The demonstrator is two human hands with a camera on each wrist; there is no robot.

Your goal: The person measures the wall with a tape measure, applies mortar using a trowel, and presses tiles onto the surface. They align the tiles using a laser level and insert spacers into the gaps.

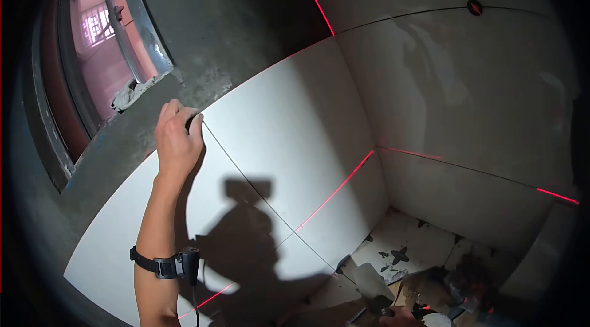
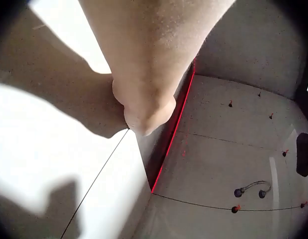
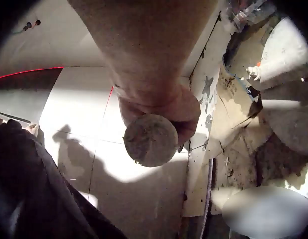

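Observation:
My left hand point(image 1: 178, 133) is at the top edge of a white wall tile point(image 1: 129, 229), beside its joint with the neighbouring tile point(image 1: 289, 106). Its fingers bend over that edge, with the thumb close to the joint. From the left wrist view, the hand point(image 2: 149, 112) hides its own fingertips. Low in the head view my right hand point(image 1: 402, 318) grips a trowel point(image 1: 372, 281), its flat grey blade angled toward the tiled wall. The round butt of the trowel's handle point(image 3: 151, 141) faces the camera below the right hand point(image 3: 159, 107) in the right wrist view.
Bare grey plaster point(image 1: 203, 14) and a window frame point(image 1: 138, 38) lie above the tiles. Red laser lines cross the walls. Below, tile spacers point(image 1: 399, 256) lie on the floor tiles, with a white bucket-like container point(image 3: 288, 50) and torn cardboard nearby.

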